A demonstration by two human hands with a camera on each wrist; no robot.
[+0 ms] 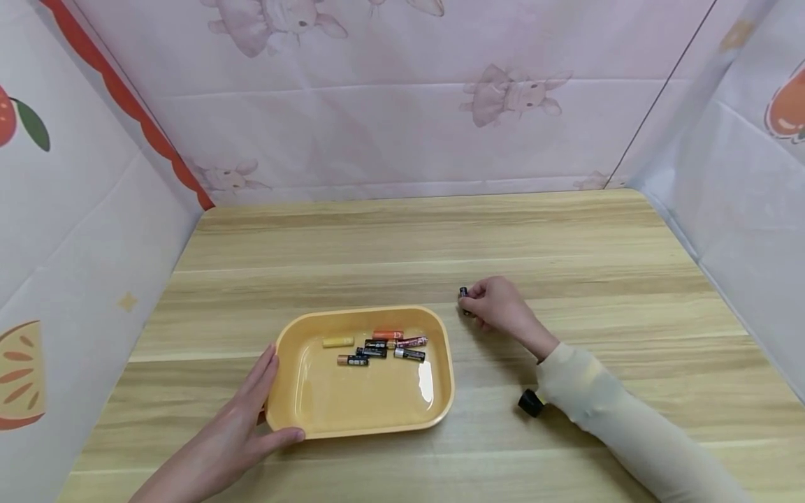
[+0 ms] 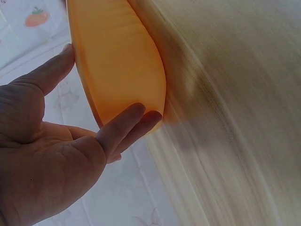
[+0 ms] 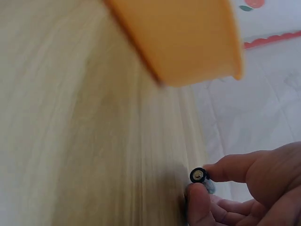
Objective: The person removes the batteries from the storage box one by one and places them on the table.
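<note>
A yellow plastic tray [image 1: 358,412] stands on the table with several batteries in it, among them an orange battery [image 1: 388,335], a yellow battery [image 1: 338,342] and a black one with a copper end [image 1: 353,360]. My left hand [image 1: 229,423] touches the tray's left side, thumb at the near rim. In the left wrist view, nearly straight fingers [image 2: 123,125] lie against its outer wall. Beyond the tray's right side, my right hand [image 1: 499,305] pinches a black battery [image 1: 463,292] between thumb and finger, close over the table. Its round metal end [image 3: 198,175] shows in the right wrist view.
A short black cylindrical object [image 1: 531,403] lies beside my right sleeve [image 1: 578,384], which partly hides it. The wood-grain table [image 1: 402,244] ends at a printed cloth wall [image 1: 402,140] at the back, with more cloth on both sides.
</note>
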